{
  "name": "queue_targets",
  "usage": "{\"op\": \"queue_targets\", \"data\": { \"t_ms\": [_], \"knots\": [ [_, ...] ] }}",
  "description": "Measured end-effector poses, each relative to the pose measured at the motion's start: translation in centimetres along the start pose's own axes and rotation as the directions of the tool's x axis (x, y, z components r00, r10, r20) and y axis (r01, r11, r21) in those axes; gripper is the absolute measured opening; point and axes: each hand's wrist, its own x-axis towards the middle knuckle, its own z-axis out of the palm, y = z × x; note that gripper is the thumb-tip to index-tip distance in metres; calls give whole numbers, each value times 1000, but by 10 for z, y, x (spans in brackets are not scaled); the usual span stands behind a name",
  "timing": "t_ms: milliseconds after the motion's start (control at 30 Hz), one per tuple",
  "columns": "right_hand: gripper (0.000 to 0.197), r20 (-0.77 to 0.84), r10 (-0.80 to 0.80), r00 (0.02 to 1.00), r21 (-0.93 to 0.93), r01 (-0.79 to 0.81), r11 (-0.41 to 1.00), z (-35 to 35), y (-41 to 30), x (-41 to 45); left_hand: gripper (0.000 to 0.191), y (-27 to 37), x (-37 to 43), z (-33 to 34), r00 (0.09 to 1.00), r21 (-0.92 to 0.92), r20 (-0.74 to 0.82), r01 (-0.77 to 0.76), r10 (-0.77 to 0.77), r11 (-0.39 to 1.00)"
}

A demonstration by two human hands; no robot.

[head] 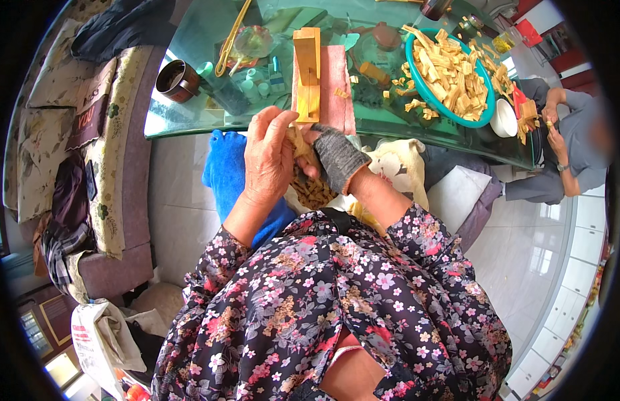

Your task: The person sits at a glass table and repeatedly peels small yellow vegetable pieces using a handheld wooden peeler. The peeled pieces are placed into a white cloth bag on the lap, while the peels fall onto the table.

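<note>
My left hand (pixel 271 155) and my right hand (pixel 312 138) meet just in front of the glass table edge. Both grip a pale yellow dried piece (pixel 302 145), which the fingers partly cover. A grey knitted sleeve (pixel 341 158) wraps my right wrist. Just beyond the hands a wooden cutting stand (pixel 308 75), an upright block on a flat base, rests on a pink towel (pixel 336 90). Below the hands, between my knees, lie many short cut pieces (pixel 314 192); what holds them is mostly hidden.
A green basin (pixel 411 67) heaped with yellow pieces (pixel 453 77) stands right on the glass table (pixel 215 131), near a white bowl (pixel 504 118). A dark mug (pixel 177 82) stands left. Another person (pixel 580 135) handles a piece at the far right. A sofa (pixel 127 210) lines the left.
</note>
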Motion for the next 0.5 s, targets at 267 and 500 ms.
{"op": "queue_targets", "data": {
  "t_ms": [267,500],
  "knots": [
    [32,140,-406,903,-693,382,611,-7,-11,-12,7,-8,-7,6,963,-340,157,260,-218,904],
    [22,730,-451,514,-682,601,-418,24,-95,-70,9,27,6,-16,902,-898,413,426,-122,108]
  ]
}}
